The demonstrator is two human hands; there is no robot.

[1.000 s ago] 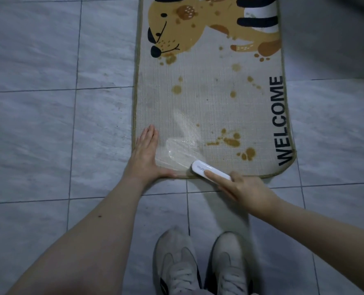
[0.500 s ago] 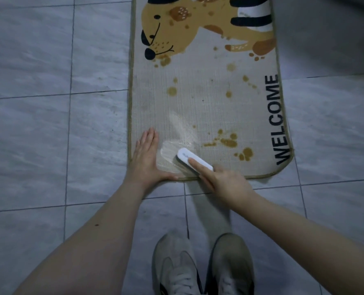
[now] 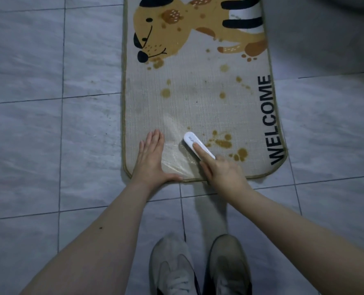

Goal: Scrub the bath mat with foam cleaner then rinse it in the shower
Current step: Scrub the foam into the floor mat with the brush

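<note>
Mat [image 3: 200,107] flat on tiled floor [image 3: 49,135], stained. Left hand [image 3: 153,158] flat, fingers straight, pressing mat's 7 o'clock corner. Right hand [image 3: 221,171] grips white brush [image 3: 196,144] on wet patch [image 3: 174,150].

Both forearms are bare all the way up to where the picture cuts them off, no sleeves in sight, no watch, bracelet or rings that I can make out. There's a tiny dark dot on the left forearm [image 3: 101,227]. Left hand [image 3: 152,159] and right hand [image 3: 223,173] are gloveless. On the feet: a pair of pale grey-beige sneakers [image 3: 200,267] with white laces and a dark trim showing between them.
</note>
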